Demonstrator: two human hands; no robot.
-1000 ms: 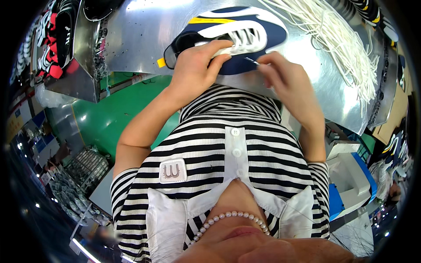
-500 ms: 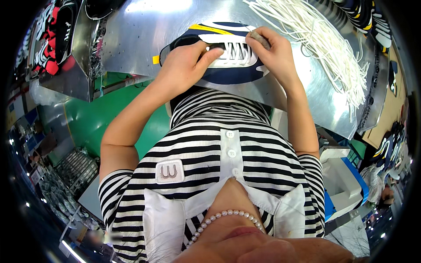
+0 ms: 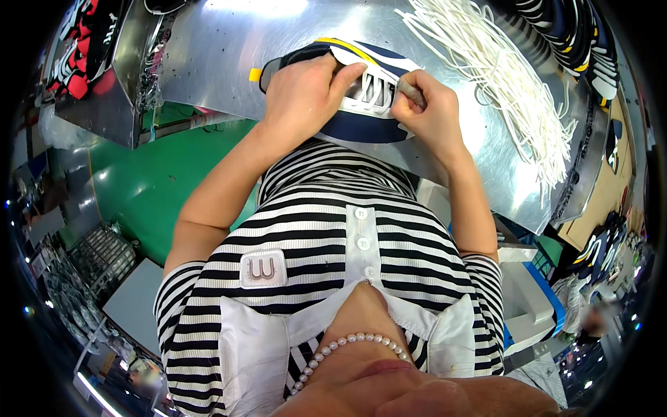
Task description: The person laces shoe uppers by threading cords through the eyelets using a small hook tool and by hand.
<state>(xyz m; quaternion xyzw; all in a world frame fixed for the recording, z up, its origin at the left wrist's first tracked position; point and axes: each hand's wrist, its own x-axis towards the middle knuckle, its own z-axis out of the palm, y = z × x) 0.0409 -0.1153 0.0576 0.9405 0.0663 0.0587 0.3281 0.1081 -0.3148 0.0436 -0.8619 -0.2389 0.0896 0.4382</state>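
A navy shoe upper point(image 3: 365, 129) with white panels and a yellow stripe lies on the metal table, its heel with a yellow tab point(image 3: 256, 75) toward the left. White shoelace point(image 3: 375, 92) crosses its eyelet rows in several passes. My left hand point(image 3: 302, 92) grips the upper at the foot opening, thumb stretched along the top of the lacing. At the toe end of the lacing, my right hand point(image 3: 432, 111) is closed in a pinch. Grey-brown wrapping covers one of its fingers. What the right fingertips hold is hidden.
A heap of loose white laces point(image 3: 504, 80) lies on the metal table point(image 3: 215, 66) to the right. Dark uppers point(image 3: 566, 42) are stacked at the far right, red-and-black ones point(image 3: 80, 59) at the far left. Green floor point(image 3: 156, 181) shows below the table's near edge.
The upper has turned slightly, its toe end dipping nearer me. My right hand has come a little nearer with it; the left hand keeps its grip at the opening.
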